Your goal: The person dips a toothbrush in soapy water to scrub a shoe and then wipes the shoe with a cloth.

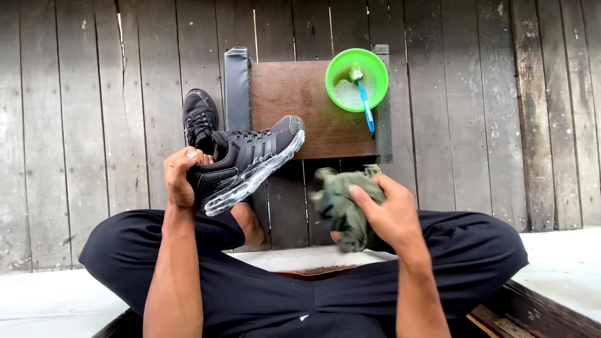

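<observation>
Over lap: left hand (pixel 180 181) fingers grasp one of two black shoes (pixel 247 163); right hand (pixel 391 216) fingers clench one green rag (pixel 343 203).

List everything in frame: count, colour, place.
shoe in hand: 1, black with clear sole, held up by its heel over the plank floor
second shoe: 1, black, on the floor behind the held one
stool: 1, brown wooden top, grey sides, centre
bowl: 1, green, on the stool's right corner
toothbrush: 1, blue handle, standing in the bowl
cloth: 1, olive green, bunched
plank floor: grey weathered wood
left hand: grips the shoe's heel
right hand: holds the cloth
legs: dark trousers, crossed
</observation>
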